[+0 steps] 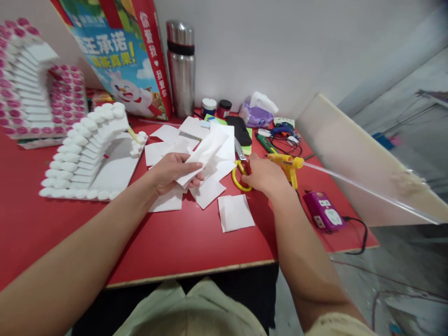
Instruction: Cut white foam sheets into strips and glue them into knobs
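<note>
My left hand point(178, 172) is closed around a folded white paper strip point(205, 151), thumb on top and fingers below. Under and beyond it, several loose white paper pieces point(208, 191) overlap on the red table. My right hand point(264, 175) is at the yellow-handled scissors point(240, 179), its thumb over a handle loop and its other fingers curled, partly hidden. The scissors' blades point away from me, toward a black pouch point(239, 130). Just right of this hand lies a yellow glue gun point(289, 163) with a long clear glue stick. A small square paper stack point(236, 213) lies nearer me.
On the left stand a white stepped model point(91, 158) and a pink-dotted one point(28, 93). Behind are a printed bag point(119, 56), a steel flask point(181, 70), small jars point(209, 106) and a tissue pack point(257, 114). A purple power socket point(324, 211) and a board point(371, 158) are right.
</note>
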`<state>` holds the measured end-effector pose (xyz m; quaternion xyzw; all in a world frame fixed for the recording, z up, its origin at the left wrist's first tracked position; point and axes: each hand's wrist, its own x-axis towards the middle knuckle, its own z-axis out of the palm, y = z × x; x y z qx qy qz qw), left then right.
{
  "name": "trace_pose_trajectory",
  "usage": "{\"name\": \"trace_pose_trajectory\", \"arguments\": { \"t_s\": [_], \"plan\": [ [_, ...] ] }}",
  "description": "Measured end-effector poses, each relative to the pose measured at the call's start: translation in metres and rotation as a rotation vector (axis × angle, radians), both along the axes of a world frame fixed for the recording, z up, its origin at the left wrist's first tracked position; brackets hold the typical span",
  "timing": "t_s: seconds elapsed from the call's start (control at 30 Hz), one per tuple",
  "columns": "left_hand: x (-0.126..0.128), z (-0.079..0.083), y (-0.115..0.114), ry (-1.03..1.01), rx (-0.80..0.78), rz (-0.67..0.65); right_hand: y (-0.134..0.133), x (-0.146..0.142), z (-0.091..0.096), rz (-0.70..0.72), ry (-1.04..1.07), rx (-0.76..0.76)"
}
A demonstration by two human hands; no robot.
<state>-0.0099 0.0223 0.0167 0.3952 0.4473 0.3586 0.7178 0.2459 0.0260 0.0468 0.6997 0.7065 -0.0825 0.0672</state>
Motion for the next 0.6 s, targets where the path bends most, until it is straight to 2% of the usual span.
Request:
{"name": "trace_pose_trajectory", "arguments": {
  "t_s": [0.13,0.27,0.37,0.43,0.47,0.53,0.6],
  "plan": [
    [0.000,-0.001,0.000,0.003,-0.020,-0.006,-0.001,-0.010,-0.007,0.001,-0.005,-0.016],
    [-0.002,-0.004,0.002,-0.031,-0.023,0.008,0.003,-0.012,-0.012,-0.083,0.063,0.015],
    [-0.005,-0.005,0.004,-0.061,-0.005,0.054,0.006,-0.007,-0.008,-0.141,0.106,0.056],
    [-0.006,-0.005,0.005,-0.082,0.018,0.080,0.007,0.000,-0.002,-0.170,0.179,0.148],
    [-0.006,-0.004,0.006,-0.088,0.027,0.092,0.007,0.004,0.001,-0.168,0.265,0.212],
    [-0.006,-0.003,0.006,-0.097,0.030,0.109,0.004,0.012,0.008,-0.118,0.567,0.295],
    [-0.005,-0.002,0.006,-0.107,0.028,0.125,-0.002,0.017,0.016,-0.045,0.918,0.249]
  ]
}}
